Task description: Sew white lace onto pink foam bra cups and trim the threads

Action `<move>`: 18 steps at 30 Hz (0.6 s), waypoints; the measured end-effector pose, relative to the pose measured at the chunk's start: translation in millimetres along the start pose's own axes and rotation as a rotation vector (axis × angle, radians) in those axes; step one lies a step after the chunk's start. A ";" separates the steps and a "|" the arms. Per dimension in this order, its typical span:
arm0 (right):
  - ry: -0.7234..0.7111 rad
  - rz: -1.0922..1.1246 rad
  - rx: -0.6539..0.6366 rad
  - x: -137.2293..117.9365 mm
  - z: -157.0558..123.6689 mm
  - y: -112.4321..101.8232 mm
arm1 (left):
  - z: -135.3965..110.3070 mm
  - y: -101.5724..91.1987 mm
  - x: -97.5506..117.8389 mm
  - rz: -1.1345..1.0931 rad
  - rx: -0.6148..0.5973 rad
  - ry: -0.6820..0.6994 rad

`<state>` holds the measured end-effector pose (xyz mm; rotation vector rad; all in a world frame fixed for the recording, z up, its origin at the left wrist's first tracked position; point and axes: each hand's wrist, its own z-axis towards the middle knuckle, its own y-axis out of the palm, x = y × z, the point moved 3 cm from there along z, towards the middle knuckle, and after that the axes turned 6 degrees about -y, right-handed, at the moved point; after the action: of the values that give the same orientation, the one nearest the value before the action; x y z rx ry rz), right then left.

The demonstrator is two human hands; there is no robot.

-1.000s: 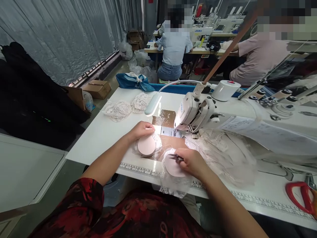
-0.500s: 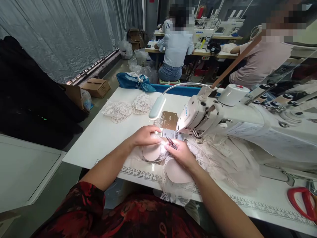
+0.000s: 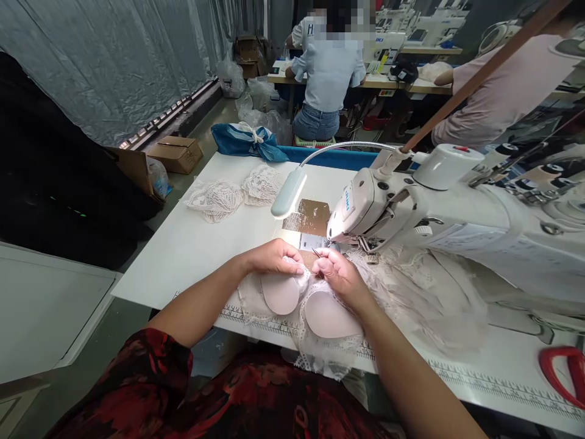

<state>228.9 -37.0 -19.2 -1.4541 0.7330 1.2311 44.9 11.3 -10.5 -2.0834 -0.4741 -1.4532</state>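
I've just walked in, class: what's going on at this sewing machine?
A person is working at a white table. The left hand pinches the lacy edge of one pale cup. Close by, the right hand holds a dark pointed tool, mostly hidden in its grip. A second cup lies just below that hand. The sewing machine stands beyond, its lamp lit.
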 end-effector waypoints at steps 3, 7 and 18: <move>-0.008 -0.061 -0.053 -0.9 0.1 -4.4 | 0.2 0.9 -2.0 -0.056 -0.025 -0.070; -0.096 -0.083 -0.095 -4.9 1.2 -4.9 | 0.6 0.5 -4.5 -0.107 0.009 -0.108; -0.032 0.050 -0.158 -5.1 0.1 4.4 | 2.8 3.5 -6.3 -0.208 -0.025 -0.105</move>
<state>223.4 -38.9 -15.8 -1.5478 0.6660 1.3733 46.7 10.4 -18.0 -2.1920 -0.7361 -1.4749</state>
